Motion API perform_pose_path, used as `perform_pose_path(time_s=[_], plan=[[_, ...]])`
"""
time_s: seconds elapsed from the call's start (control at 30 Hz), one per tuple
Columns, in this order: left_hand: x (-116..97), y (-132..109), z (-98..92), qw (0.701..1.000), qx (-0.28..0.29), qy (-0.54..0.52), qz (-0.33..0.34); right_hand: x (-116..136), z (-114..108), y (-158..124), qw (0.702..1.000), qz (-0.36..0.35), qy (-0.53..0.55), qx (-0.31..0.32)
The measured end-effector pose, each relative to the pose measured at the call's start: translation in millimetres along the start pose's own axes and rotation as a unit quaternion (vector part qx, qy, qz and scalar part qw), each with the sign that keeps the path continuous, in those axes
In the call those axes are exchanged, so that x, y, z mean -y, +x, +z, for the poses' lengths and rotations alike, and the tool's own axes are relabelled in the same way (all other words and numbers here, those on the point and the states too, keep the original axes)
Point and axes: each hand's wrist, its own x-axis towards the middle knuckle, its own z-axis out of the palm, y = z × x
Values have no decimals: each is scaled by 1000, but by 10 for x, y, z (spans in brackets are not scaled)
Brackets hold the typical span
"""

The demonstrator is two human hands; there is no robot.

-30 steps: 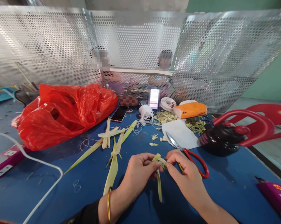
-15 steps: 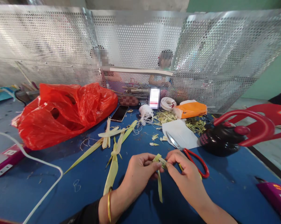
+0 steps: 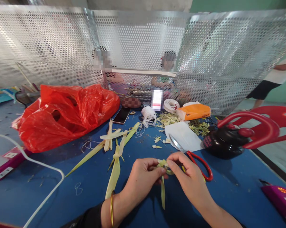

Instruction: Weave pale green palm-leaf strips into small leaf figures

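Between my two hands is a pale green leaf strip (image 3: 163, 186), folded at the top, with one end hanging down. My left hand (image 3: 143, 175) pinches its left side between thumb and fingers. The fingertips of my right hand (image 3: 187, 174) close on the strip's upper right part. Scissors with red handles (image 3: 206, 164) lie just beyond my right hand, partly hidden by it, their blades on a white paper (image 3: 184, 136). Left of my hands, knotted dry leaf strips (image 3: 116, 158) rest on the blue table (image 3: 90, 190).
A red plastic bag (image 3: 69, 117) fills the back left. At the back are a phone (image 3: 122, 115), white thread (image 3: 149, 114), a tape roll (image 3: 171, 105) and an orange packet (image 3: 194, 111). A black kettle (image 3: 225, 142) stands right. A white cable (image 3: 55, 190) crosses the left side.
My right fingers have shifted slightly left and up over the folded strip, and its hanging end sits a little lower. A person has appeared at the far right behind the perforated screen.
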Motion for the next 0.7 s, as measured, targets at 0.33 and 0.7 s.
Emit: perform_pose_path(time_s=[0.33, 0.7], plan=[[22, -55, -26, 983, 39, 175, 31, -12, -29, 26, 997, 20, -38, 71], [6, -65, -24, 978, 106, 178, 2, -23, -20, 49, 982, 132, 117, 65]])
